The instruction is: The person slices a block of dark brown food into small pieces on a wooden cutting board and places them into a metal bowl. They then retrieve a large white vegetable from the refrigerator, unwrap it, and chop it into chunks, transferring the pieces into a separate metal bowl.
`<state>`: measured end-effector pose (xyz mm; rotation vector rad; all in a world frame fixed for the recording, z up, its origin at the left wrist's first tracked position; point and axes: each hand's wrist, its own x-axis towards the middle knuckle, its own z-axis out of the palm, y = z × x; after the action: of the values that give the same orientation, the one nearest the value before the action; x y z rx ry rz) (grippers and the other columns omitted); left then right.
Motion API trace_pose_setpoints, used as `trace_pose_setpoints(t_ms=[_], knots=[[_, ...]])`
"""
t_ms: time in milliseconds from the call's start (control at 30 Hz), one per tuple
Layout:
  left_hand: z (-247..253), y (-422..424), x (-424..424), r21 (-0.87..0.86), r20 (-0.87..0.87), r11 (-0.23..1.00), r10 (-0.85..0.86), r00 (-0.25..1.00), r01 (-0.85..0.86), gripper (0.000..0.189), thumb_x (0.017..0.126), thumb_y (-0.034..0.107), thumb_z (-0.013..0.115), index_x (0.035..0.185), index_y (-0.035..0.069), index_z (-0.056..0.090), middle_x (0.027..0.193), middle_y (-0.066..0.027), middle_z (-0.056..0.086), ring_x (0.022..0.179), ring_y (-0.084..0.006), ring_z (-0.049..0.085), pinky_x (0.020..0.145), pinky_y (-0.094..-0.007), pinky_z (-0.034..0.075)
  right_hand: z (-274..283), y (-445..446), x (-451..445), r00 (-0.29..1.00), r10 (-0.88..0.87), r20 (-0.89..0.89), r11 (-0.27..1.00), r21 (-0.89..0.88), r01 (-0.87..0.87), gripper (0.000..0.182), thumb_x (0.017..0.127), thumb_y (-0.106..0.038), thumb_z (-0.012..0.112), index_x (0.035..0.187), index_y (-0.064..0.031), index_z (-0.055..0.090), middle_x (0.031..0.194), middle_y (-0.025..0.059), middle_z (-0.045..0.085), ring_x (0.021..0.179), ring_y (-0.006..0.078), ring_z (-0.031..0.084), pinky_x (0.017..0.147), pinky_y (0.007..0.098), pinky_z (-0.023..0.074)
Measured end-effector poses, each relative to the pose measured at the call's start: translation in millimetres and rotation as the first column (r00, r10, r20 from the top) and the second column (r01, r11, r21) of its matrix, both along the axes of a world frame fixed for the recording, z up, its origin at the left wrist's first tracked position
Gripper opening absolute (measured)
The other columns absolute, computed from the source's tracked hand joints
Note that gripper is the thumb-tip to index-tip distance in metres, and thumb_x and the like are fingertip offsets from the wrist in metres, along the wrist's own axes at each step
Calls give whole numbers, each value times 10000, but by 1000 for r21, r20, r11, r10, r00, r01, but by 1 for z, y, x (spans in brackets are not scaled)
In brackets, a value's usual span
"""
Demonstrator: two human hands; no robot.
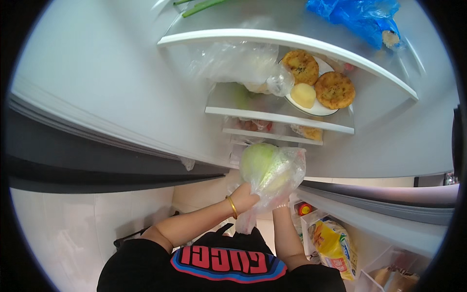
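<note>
A pale green round vegetable, possibly a cabbage, is inside a clear plastic bag in front of the open refrigerator. My left hand, with a gold bangle at the wrist, clutches the gathered plastic on the near side. A loose tail of the bag hangs below that fist. My right hand is at the bag's near right side, mostly behind the plastic. Its fingers are hidden, so their grip cannot be made out.
White-edged refrigerator shelves rise ahead. A plate holds two browned flatbreads and a pale bun beside a clear plastic bag. Higher up lies a blue plastic bag. The open right door holds a yellow food packet.
</note>
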<state>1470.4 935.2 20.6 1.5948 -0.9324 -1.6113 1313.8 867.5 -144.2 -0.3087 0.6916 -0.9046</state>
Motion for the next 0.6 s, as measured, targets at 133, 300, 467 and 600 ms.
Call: trace_pose_setpoints(t_ms=[133,300,467,600], knots=[[-46,45,1,54,-196,993,117,974,-108,340,698,-28,464,1025,-44,555,931,-108,597,810,-186,586,717,-315,472,5,41,-14,993,90,76,980,170,-102,697,807,-603,412,1293,-105,366,1288,119,425,1160,290,419,949,465,352],[-67,86,7,270,-371,926,354,859,-265,349,727,-50,500,1076,-48,527,997,-130,589,872,-226,598,774,-347,481,-15,68,-23,943,168,286,854,436,-284,847,742,-731,342,1328,-120,322,1358,116,339,1248,314,304,1000,529,247],[-63,123,21,345,-554,864,503,663,-367,382,738,-4,601,1108,-31,511,1027,-138,583,895,-227,598,775,-349,493,-41,68,3,868,475,141,774,402,-489,866,740,-740,329,1328,-104,323,1359,124,336,1244,323,309,976,552,268],[-62,149,32,381,-582,817,575,575,-433,437,720,14,646,1130,-22,498,1036,-133,581,894,-223,598,777,-349,497,-62,59,28,682,731,15,630,371,-683,827,756,-717,347,1318,-110,342,1334,130,365,1225,318,334,953,562,297]])
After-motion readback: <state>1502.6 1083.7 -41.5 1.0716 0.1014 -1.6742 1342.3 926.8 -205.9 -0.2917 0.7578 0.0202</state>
